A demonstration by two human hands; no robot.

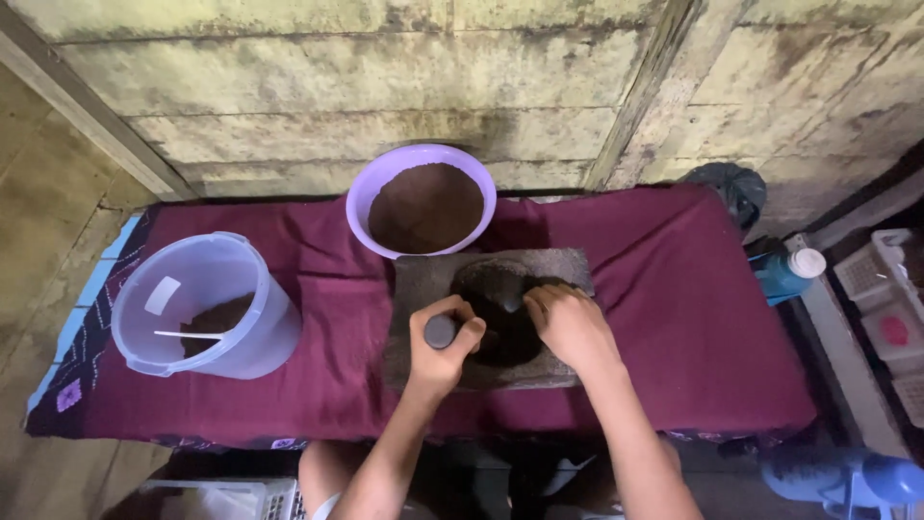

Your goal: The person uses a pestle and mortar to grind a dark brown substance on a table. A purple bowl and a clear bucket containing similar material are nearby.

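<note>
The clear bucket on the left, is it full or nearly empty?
Nearly empty: the bucket lies tipped on its side, with only a little brown powder at its bottom.

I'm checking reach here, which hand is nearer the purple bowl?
Right. The right hand rests on the stone slab just below the purple bowl; the left hand, gripping the pestle, sits lower.

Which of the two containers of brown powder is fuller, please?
The purple bowl, behind the grinding stone, is filled nearly to its rim. The clear bucket on the left holds only a small heap at the bottom.
</note>
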